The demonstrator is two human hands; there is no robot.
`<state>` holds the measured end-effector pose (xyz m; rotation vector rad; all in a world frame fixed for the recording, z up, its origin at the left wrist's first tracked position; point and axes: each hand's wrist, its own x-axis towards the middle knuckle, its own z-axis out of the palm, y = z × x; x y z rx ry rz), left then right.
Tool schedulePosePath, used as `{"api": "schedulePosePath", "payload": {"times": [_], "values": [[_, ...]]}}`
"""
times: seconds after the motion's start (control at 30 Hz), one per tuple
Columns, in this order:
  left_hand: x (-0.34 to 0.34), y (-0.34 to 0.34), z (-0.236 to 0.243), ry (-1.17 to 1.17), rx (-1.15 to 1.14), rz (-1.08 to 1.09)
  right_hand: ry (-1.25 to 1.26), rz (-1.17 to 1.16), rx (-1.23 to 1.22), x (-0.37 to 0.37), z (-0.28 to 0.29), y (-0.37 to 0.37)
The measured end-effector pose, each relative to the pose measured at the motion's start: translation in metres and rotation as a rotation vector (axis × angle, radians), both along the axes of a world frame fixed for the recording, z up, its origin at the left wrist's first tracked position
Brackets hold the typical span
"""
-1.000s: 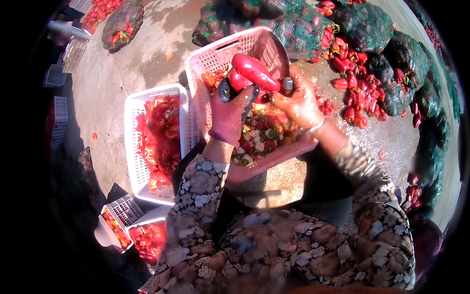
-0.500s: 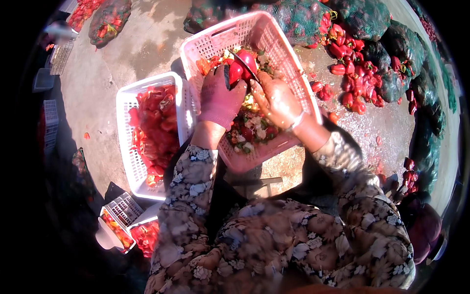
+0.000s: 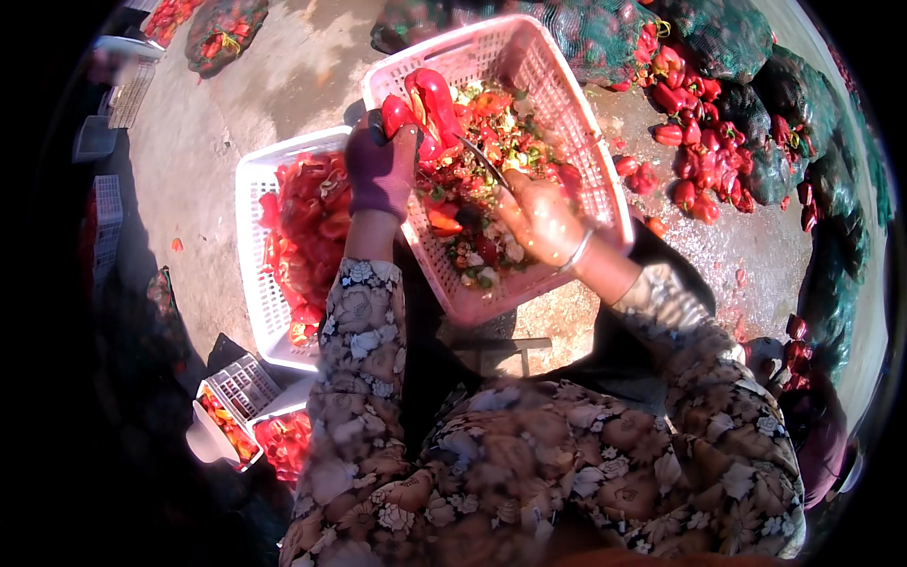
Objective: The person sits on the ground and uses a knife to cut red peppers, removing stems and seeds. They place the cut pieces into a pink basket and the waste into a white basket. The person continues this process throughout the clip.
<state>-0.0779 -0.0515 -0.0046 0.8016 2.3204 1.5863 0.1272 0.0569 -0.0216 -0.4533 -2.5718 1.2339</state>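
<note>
Grey concrete ground (image 3: 227,123) spreads out under everything, sunlit and littered with red bits. Along the far right, dark green mesh sacks (image 3: 756,66) bulge with peppers, and a heap of loose red peppers (image 3: 699,161) lies spilled just beside them. The person sits over it all in a floral-print top (image 3: 567,454), both sleeves reaching forward.

In front of them a pink plastic basket (image 3: 576,123) tilts toward their lap, its floor covered with pepper cores, seeds, green stems and red scraps. Just to its left, touching or nearly so, a white plastic basket (image 3: 250,217) holds a layer of cut red pepper pieces (image 3: 307,227). Lower left, in shadow, smaller crates (image 3: 236,387) hold more red pieces.

The left hand (image 3: 381,170), in a purple glove, is closed around a large red pepper (image 3: 430,109), holding it up over the near-left corner of the pink basket. The pepper appears split open, its paler inside facing the camera. The bare right hand (image 3: 540,219), a bangle at the wrist, is curled tight around the handle of a knife (image 3: 487,165), over the middle of the pink basket. The thin blade points up and left toward the pepper, its tip near the pepper's lower edge; whether it touches, I cannot tell.
</note>
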Motion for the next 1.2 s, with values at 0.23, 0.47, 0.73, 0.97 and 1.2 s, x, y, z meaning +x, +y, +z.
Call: {"api": "schedulePosePath", "payload": {"times": [0.23,0.47,0.73,0.97,1.2], "values": [[0.025,0.014,0.002,0.243,-0.132,-0.21,0.195,-0.325,-0.083,-0.015,0.034,0.046],[0.047,0.009,0.025,0.366,-0.083,-0.39,0.163,-0.261,-0.481,-0.014,0.027,0.069],[0.033,0.012,-0.002,-0.198,0.307,-0.278,0.467,-0.357,-0.599,-0.016,0.02,0.075],[0.07,0.026,0.013,-0.431,0.342,-0.392,0.438,-0.393,-0.34,-0.015,0.039,0.057],[0.063,0.028,-0.004,-0.116,0.197,-0.317,0.383,-0.365,-0.293,-0.012,0.037,0.058]]}}
